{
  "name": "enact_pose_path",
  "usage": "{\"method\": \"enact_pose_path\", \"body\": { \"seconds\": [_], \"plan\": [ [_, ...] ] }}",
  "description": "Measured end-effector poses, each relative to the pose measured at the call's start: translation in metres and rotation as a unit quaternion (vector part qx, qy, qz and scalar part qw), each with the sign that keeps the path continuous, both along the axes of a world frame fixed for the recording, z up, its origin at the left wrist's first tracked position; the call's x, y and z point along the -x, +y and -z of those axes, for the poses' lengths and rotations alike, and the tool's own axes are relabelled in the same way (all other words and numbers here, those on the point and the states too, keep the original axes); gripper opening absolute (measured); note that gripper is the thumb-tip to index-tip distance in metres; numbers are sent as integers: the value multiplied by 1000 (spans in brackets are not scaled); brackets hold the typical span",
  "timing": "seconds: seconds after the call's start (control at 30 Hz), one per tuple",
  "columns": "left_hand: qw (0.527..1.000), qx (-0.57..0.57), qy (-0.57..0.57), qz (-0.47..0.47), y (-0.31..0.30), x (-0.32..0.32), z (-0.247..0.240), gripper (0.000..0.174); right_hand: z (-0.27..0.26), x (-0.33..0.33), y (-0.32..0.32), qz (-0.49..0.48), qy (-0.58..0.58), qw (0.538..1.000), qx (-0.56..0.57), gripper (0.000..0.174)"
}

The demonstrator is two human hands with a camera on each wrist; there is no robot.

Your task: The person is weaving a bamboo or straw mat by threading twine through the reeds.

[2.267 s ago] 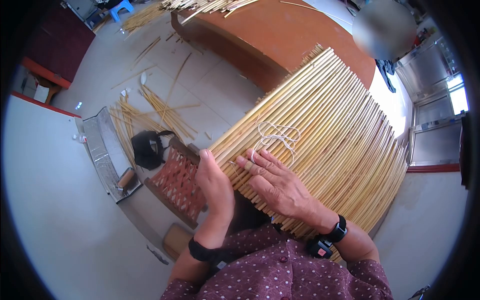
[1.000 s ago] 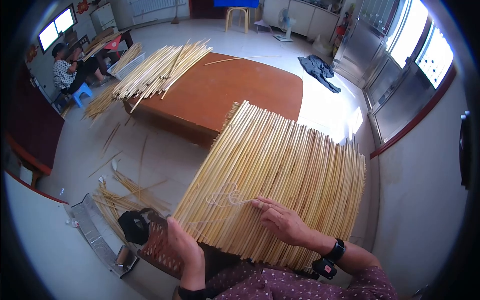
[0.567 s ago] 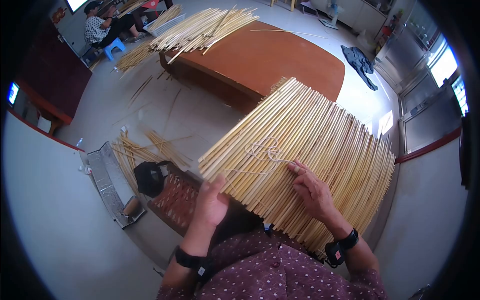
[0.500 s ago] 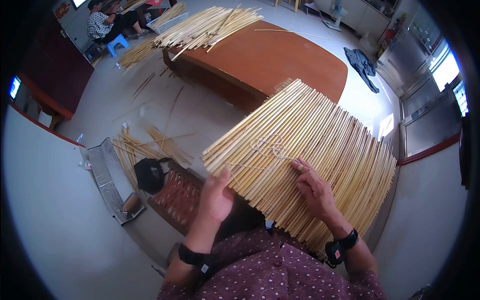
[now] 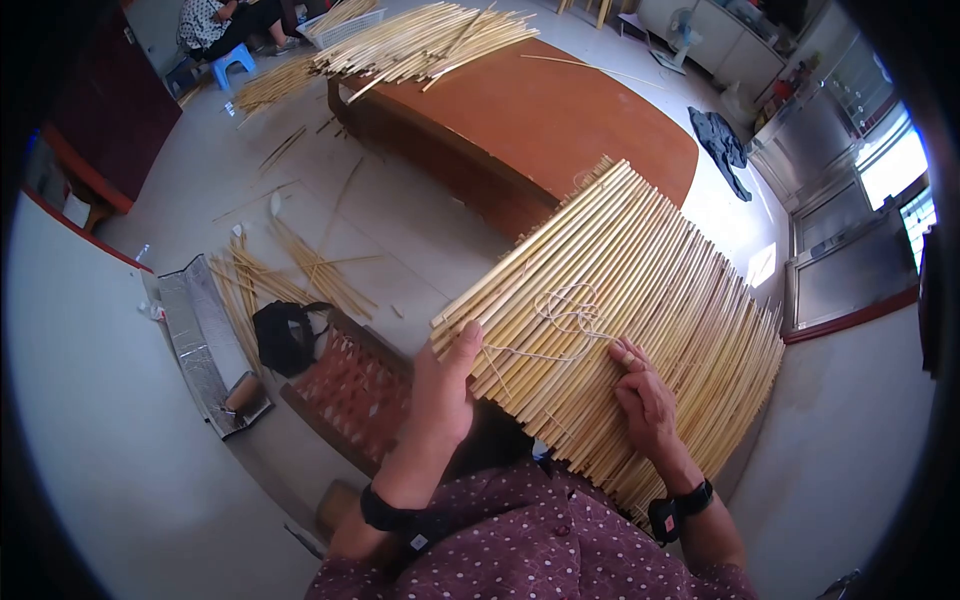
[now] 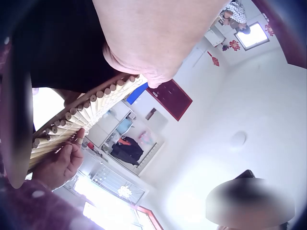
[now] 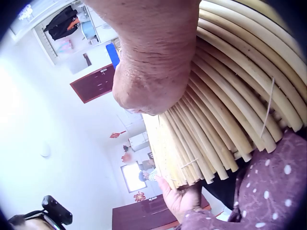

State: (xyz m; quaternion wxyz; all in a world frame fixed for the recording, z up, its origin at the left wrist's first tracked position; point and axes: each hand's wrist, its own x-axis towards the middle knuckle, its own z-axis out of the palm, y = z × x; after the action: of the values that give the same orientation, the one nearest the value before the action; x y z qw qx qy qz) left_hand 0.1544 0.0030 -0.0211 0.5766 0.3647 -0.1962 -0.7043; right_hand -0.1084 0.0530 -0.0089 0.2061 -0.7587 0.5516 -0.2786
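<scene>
A mat of thin, straw-coloured reed sticks [image 5: 650, 260], laid side by side, slopes across the lap in the head view. My left hand [image 5: 443, 395] grips its near left corner, thumb on top and fingers hidden underneath. Thin white string [image 5: 572, 312] lies in loose loops on the sticks, one length running to the left thumb. Its other end reaches my right hand [image 5: 648, 402], which pinches it between thumb and fingertips low over the mat. In the left wrist view, the stick ends [image 6: 93, 98] form a row between both hands. Short stitches of string [image 7: 271, 103] cross the sticks in the right wrist view.
A brown table [image 5: 540, 110] stands beyond the mat, bearing a pile of loose sticks [image 5: 430, 40]. More sticks [image 5: 320, 265] lie on the floor at left, near a woven-seat chair [image 5: 355, 385] and a black bag [image 5: 283, 338]. Another person [image 5: 210, 25] sits at the back left.
My right hand has gone from lying on the mat near its left edge to farther right, drawing the string along. My left thumb has come down onto the mat's corner. The head view has shifted.
</scene>
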Motion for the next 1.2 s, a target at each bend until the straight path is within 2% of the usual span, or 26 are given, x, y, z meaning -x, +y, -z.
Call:
{"method": "enact_pose_path", "body": {
  "seconds": [0.13,0.2,0.27,0.37,0.47,0.53,0.57,0.6,0.67,0.7,0.73,0.8,0.9,1.0,1.13,1.2],
  "plan": [
    [1000,-14,26,5,25,1,-9,51,0,10,10,-22,16,1000,9,9],
    [997,-37,25,60,39,0,-5,50,-2,21,16,-27,21,999,-7,10],
    [996,-49,30,66,40,-2,-4,49,3,25,17,-49,36,998,19,11],
    [993,-52,59,84,41,-4,5,56,7,28,18,-47,47,998,16,11],
    [997,-42,37,46,30,-17,1,66,5,24,18,-24,62,998,6,12],
    [998,36,49,27,22,-29,0,76,6,25,17,-24,70,997,-3,12],
    [998,35,42,5,22,-26,-1,66,6,24,18,-20,70,997,-2,12],
    [999,29,44,4,24,-27,2,66,7,27,19,-21,72,997,-7,12],
    [981,131,-139,45,24,-40,6,51,9,27,19,-22,66,998,0,12],
    [960,163,-221,51,25,-42,5,33,9,27,19,-22,64,998,-3,12],
    [961,161,-221,52,27,-40,6,33,10,28,19,-24,63,998,-1,12],
    [980,57,-191,2,30,-32,5,24,12,28,21,-26,63,998,-1,12],
    [987,7,-162,-2,27,-29,3,17,14,30,22,-25,53,998,1,11],
    [989,2,-146,3,26,-30,5,12,16,30,21,-27,59,998,1,9],
    [989,6,-145,36,24,-35,4,14,15,31,22,-23,54,998,3,7],
    [993,9,-84,87,20,-38,0,17,14,31,22,-22,54,998,1,7]
  ]
}}
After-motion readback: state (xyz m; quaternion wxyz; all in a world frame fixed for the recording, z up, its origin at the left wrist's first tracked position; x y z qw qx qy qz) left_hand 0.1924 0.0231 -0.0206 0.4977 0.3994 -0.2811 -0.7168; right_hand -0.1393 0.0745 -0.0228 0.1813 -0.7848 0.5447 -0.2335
